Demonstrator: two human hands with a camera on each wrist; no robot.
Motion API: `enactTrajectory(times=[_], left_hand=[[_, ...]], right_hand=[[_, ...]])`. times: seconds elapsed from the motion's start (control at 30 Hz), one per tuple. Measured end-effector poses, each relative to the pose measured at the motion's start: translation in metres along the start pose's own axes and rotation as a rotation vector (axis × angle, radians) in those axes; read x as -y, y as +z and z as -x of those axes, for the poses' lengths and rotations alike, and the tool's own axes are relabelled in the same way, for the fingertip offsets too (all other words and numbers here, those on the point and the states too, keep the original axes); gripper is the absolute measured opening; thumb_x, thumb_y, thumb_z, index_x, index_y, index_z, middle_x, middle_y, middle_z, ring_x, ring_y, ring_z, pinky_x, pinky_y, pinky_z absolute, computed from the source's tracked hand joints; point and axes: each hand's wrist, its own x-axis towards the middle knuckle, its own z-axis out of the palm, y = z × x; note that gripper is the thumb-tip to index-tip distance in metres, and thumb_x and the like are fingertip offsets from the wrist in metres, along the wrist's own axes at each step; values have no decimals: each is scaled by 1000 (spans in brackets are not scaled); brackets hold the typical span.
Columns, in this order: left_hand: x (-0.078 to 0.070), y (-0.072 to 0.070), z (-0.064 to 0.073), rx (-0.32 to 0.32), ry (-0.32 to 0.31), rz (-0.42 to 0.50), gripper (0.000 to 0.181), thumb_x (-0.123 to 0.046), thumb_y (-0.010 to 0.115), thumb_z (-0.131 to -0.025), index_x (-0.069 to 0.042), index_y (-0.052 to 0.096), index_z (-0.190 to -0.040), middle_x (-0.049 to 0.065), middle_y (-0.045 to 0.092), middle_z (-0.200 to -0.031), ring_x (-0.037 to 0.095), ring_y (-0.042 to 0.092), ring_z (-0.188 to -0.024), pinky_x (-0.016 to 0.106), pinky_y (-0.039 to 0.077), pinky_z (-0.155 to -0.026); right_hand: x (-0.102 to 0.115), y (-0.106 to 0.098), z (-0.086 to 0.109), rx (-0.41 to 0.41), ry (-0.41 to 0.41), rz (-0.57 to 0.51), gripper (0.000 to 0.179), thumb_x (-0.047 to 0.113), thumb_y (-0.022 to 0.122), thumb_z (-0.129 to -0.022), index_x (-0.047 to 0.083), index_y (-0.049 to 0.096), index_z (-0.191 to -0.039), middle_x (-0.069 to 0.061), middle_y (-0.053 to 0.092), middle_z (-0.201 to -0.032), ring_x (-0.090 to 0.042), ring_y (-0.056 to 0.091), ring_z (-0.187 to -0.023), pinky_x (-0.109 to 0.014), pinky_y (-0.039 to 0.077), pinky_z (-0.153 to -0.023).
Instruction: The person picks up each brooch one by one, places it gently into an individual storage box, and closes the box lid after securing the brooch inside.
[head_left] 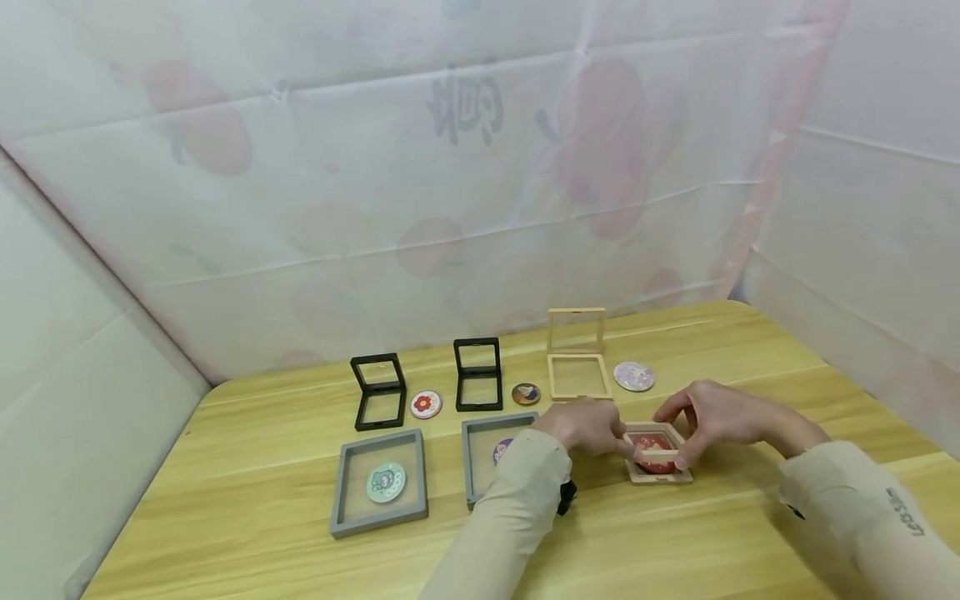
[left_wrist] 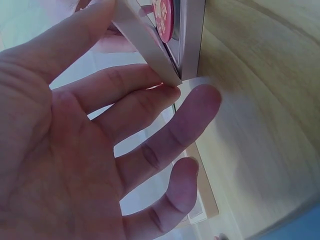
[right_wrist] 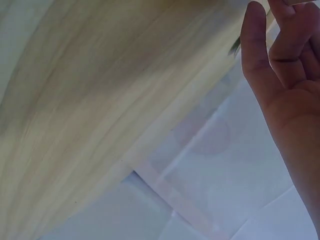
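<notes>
A small beige hinged display frame (head_left: 662, 479) lies at the right of the table, its lid tilted partly over a round red badge (head_left: 651, 442). My left hand (head_left: 588, 425) pinches the lid's left side between thumb and fingertips. In the left wrist view, the frame's two halves (left_wrist: 190, 45) stand apart in a narrow V, with the red badge (left_wrist: 163, 20) between them; ring and little fingers reach past the corner. From the right, my right hand (head_left: 731, 415) grips the same lid with thumb and bent fingers. The right wrist view catches that hand (right_wrist: 292, 80) only at its edge.
Behind stands an open beige frame (head_left: 581, 396) beside a lilac badge (head_left: 633, 376). Two open black frames (head_left: 480, 407) (head_left: 380, 426) stand further left, near a brown badge (head_left: 526, 394) and a flower badge (head_left: 425, 405). Grey frames (head_left: 380, 525) (head_left: 468, 467) hold badges; my left sleeve partly covers one.
</notes>
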Motion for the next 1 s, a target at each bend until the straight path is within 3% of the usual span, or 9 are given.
enactTrajectory(times=[0.13, 0.23, 0.37, 0.57, 0.77, 1.0], left_hand=[[0, 1, 1, -9, -16, -5, 33, -48, 69, -95, -21, 69, -76, -9, 51, -69, 7, 40, -60, 24, 31, -52], [-4, 2, 3, -34, -42, -33, 25, -50, 71, -93, -27, 78, -88, -15, 63, -80, 5, 48, -66, 24, 37, -56], [-9, 6, 6, -69, -66, -60, 23, -51, 72, -91, -30, 81, -97, -20, 68, -88, 2, 53, -72, 24, 43, -61], [-12, 9, 6, -93, -77, -66, 23, -49, 77, -88, -28, 75, -80, -17, 60, -73, 4, 47, -63, 24, 37, -57], [-16, 13, 4, -119, -78, -96, 26, -49, 81, -83, -26, 71, -74, -16, 58, -70, 4, 48, -63, 26, 40, -61], [-27, 18, 2, -193, -90, -279, 28, -52, 85, -77, -30, 72, -88, -17, 64, -79, 3, 53, -67, 27, 49, -64]], right_hand=[[5, 4, 0, -25, 12, 79, 60, 22, 93, -65, -6, 71, -113, 5, 58, -72, -5, 45, -60, -22, 38, -50], [7, 6, 1, -49, 9, 139, 63, 27, 95, -63, -4, 72, -112, 5, 60, -76, -6, 48, -63, -23, 40, -52], [4, 10, 4, -90, -10, 191, 66, 32, 96, -60, -2, 71, -112, 8, 61, -75, -4, 49, -63, -24, 42, -52], [2, 17, 8, -132, -8, 216, 67, 32, 95, -60, -1, 70, -112, 8, 59, -71, -3, 48, -61, -24, 42, -51], [3, 22, 11, -160, -9, 271, 67, 35, 96, -57, 2, 70, -110, 8, 57, -72, -2, 46, -61, -24, 41, -51], [7, 26, 8, -191, -38, 348, 67, 40, 97, -52, 5, 71, -103, 1, 69, -96, -10, 57, -78, -29, 50, -66]])
